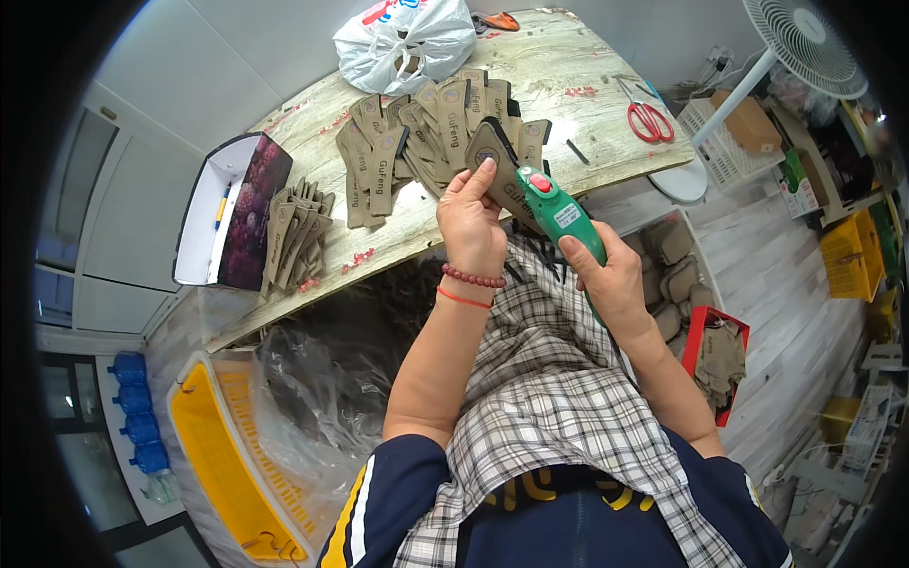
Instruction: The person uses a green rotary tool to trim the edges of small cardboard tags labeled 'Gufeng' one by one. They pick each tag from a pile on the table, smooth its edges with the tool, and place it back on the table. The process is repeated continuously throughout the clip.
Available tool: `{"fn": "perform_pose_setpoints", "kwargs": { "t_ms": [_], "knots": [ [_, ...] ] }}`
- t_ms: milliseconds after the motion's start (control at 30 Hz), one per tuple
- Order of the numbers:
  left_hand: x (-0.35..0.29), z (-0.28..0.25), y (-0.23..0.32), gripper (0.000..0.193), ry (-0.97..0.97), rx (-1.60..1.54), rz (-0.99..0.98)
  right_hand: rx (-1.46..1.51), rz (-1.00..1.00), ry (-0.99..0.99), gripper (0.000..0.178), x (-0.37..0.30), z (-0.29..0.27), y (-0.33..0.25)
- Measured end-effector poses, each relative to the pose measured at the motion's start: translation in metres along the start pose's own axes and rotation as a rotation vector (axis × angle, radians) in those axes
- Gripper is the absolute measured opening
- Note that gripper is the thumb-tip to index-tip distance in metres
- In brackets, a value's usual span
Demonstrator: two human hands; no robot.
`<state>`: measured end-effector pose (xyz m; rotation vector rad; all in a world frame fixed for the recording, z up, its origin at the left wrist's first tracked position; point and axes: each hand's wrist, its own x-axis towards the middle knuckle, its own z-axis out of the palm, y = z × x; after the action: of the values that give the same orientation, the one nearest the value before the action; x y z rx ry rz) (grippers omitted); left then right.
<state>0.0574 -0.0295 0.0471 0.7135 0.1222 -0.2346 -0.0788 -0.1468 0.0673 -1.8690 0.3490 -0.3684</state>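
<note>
Between the thumb and fingers of my left hand (471, 218) is a flat khaki fabric piece (502, 170) with a black edge and a printed mark. My right hand (611, 284) wraps round a green handheld power tool (568, 220) with a red switch, its head against or very near the fabric's right edge; the exact contact is hidden. More khaki fabric pieces (383, 175) lie heaped on the table (606, 95) just beyond my left hand. A second stack of khaki pieces (295, 241) leans by the table's left front edge.
An open box (204, 222) stands at the left, a white plastic bag (402, 47) at the back. Red-handled scissors (649, 121) lie at the right. Below are a yellow basket (227, 454), a red box (696, 350) of fabric pieces and clear plastic sheeting (317, 407). A fan (805, 47) stands right.
</note>
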Motion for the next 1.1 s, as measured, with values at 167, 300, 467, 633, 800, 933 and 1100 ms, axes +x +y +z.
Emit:
{"fn": "perform_pose_setpoints", "kwargs": {
  "t_ms": [167,300,467,633,800,933,1100],
  "knots": [
    [-0.010,0.003,-0.010,0.004,-0.029,-0.034,-0.033,-0.010,-0.011,0.030,0.041,0.000,0.001,0.000],
    [-0.015,-0.006,-0.015,0.008,-0.063,-0.009,-0.083,-0.025,-0.056,0.056,0.040,0.000,0.000,0.000],
    [-0.030,-0.004,-0.013,0.004,-0.071,0.042,-0.055,0.015,-0.030,0.045,0.041,0.001,-0.004,-0.004],
    [-0.027,-0.014,-0.002,0.006,-0.098,0.183,0.059,0.027,-0.025,0.018,0.043,0.001,-0.010,0.004],
    [-0.017,-0.023,0.014,0.009,-0.136,0.292,0.158,-0.030,-0.049,-0.013,0.045,-0.002,-0.016,0.011],
    [-0.009,-0.030,0.020,0.011,-0.203,0.419,0.153,-0.006,-0.043,-0.034,0.045,-0.004,-0.016,0.009],
    [-0.006,-0.033,0.032,0.009,-0.258,0.488,0.150,-0.012,-0.040,-0.083,0.043,-0.003,-0.021,0.008]
  ]
}}
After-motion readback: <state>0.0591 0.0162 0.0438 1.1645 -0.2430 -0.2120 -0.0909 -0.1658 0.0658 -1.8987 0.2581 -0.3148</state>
